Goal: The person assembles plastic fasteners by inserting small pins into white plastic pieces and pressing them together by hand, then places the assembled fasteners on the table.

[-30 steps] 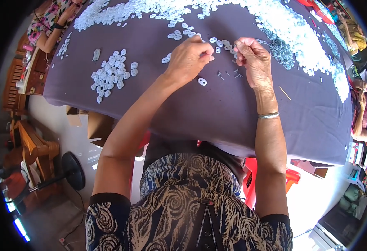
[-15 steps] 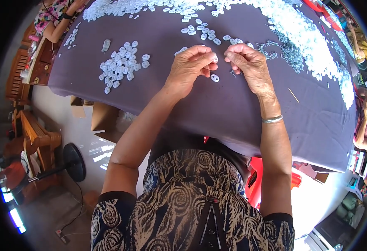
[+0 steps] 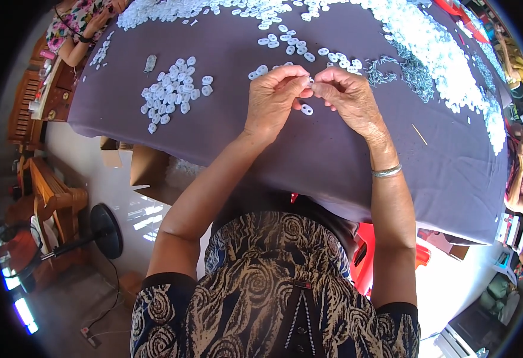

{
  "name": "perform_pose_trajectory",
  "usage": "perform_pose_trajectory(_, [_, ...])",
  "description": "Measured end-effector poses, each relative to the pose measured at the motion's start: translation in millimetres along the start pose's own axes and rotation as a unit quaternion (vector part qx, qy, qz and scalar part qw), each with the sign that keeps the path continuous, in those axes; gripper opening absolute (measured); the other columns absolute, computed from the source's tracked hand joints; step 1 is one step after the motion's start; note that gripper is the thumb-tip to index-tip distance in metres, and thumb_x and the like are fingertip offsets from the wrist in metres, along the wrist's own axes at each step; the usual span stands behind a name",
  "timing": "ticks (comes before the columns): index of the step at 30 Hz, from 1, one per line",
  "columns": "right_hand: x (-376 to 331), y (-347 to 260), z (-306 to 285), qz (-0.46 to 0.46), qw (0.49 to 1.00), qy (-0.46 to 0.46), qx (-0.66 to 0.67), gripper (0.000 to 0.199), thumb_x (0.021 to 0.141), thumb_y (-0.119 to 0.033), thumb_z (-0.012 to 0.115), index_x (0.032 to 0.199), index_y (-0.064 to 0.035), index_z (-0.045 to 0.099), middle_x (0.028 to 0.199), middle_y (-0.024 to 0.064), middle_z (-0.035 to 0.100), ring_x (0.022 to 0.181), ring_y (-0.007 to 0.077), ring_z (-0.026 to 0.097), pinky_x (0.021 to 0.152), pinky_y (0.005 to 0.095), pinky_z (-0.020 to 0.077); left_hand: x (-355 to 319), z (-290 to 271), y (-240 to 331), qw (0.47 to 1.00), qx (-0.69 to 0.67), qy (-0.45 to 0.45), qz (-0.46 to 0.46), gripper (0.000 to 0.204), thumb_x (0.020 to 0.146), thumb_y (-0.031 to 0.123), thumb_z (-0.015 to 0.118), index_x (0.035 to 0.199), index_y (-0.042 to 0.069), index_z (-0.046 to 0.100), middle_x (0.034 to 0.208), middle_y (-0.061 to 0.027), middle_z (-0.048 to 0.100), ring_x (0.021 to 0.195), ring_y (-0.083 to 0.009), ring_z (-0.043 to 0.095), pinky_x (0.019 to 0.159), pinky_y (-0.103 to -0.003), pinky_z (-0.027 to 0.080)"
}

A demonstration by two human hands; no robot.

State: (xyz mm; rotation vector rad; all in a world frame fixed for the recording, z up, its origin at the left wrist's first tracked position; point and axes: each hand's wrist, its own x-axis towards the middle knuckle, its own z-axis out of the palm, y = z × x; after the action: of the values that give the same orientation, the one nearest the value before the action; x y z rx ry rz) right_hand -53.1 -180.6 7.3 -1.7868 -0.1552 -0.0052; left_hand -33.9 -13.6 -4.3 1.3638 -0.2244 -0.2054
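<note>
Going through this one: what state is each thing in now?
Left hand: fingers pinched on a white piece
White piece: held, partly hidden
Right hand: fingers pinched at the piece; anything held is hidden
Left pile: loose, heaped
Metal pieces: loose, heaped
Stick: lying on the cloth
Bracelet: worn
Box: open

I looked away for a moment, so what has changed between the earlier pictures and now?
The right hand moved leftward to the left hand, closing the gap; the two now meet at a small white piece pinched in the left. The white pile, the lone two-holed piece just below the hands and the thin stick stayed put.
</note>
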Motion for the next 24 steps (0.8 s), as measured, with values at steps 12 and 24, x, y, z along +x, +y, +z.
perform_pose_trajectory(12, [0.2, 4.9, -6.0, -0.013, 1.000, -0.023, 0.002, 0.007, 0.087, -0.007, 0.057, 0.086, -0.0043, 0.063, 0.073, -0.0030, 0.058, 0.063, 0.0033, 0.049, 0.056, 0.0192, 0.0418, -4.8, -2.3, 5.1, 0.997, 0.067, -0.038, 0.014, 0.014, 0.088, 0.006, 0.061, 0.101, 0.002, 0.064, 0.089, -0.0073, 0.067, 0.080, -0.0149, 0.067, 0.061, -0.022, 0.049])
perform_pose_trajectory(24, [-1.3, -0.1, -9.6, 0.019, 0.998, -0.065, -0.012, 0.007, 0.083, -0.008, 0.058, 0.081, -0.0028, 0.063, 0.073, -0.0015, 0.058, 0.063, 0.0047, 0.049, 0.056, 0.0203, 0.0412, -6.3, -8.1, 2.3, 0.994, 0.063, -0.090, 0.016, 0.010, 0.086, 0.003, 0.063, 0.096, 0.001, 0.065, 0.084, -0.0054, 0.065, 0.073, -0.0111, 0.063, 0.060, -0.022, 0.049])
